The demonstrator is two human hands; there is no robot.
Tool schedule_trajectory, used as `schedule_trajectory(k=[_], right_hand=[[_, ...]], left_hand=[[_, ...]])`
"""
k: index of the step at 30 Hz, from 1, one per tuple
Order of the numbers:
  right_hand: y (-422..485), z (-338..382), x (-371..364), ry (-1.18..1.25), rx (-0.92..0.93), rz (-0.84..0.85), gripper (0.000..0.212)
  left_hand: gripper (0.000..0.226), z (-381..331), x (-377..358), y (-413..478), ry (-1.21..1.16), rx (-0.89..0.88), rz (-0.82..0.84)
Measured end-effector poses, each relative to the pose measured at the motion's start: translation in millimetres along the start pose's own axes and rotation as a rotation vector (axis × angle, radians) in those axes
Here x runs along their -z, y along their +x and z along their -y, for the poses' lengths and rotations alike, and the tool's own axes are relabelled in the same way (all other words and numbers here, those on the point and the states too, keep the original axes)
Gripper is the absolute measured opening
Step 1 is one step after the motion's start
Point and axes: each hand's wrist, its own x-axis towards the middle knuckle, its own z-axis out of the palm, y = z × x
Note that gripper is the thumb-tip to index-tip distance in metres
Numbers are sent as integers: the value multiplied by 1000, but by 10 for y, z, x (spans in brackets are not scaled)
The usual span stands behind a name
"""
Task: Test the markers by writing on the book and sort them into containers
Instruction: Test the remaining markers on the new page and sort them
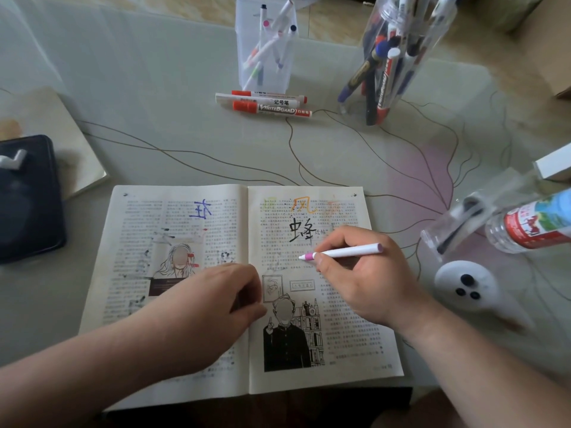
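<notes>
The tabletop (154,143) is carrying everything, and the open book (340,350) is lying at its near edge, pages already scribbled in several colours. A dark case (27,196) is sitting off to the left. At the back, a round clear container (426,66) is bristling with pens beside a square clear container (244,66) that is holding a few slim ones. A plastic bottle (531,227) and a white controller (463,285) are crowding the right side. The left hand (222,291) is resting on the book's spine, fingers curled under; I cannot tell whether they are holding anything. The right hand (364,279) is pinching a pink-tipped marker (346,252) in its fingers, tip over the right page. Three loose markers (265,103) are lying in front of the square container.
</notes>
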Motion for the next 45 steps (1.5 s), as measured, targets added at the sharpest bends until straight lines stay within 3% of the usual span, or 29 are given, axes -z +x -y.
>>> schedule_trajectory(k=[10, 17, 22, 30, 38, 43, 45], right_hand=[[-11, 42, 18, -69, 0, 123, 16], [69, 8, 67, 27, -84, -100, 18], [37, 17, 45, 15, -81, -20, 16], [79, -20, 68, -28, -102, -98, 18], [44, 3, 38, -17, -69, -60, 17], [21, 42, 56, -38, -83, 92, 18], [25, 35, 58, -18, -75, 51, 18]], left_hand=[[17, 14, -3, 6, 11, 6, 5], [17, 17, -4, -3, 1, 22, 13], [17, 12, -2, 3, -4, 33, 21], [16, 4, 2, -1, -4, 47, 25], [15, 0, 8, -1, 1, 49, 40], [15, 0, 12, -3, -2, 55, 49], [13, 3, 11, -2, -1, 59, 47]])
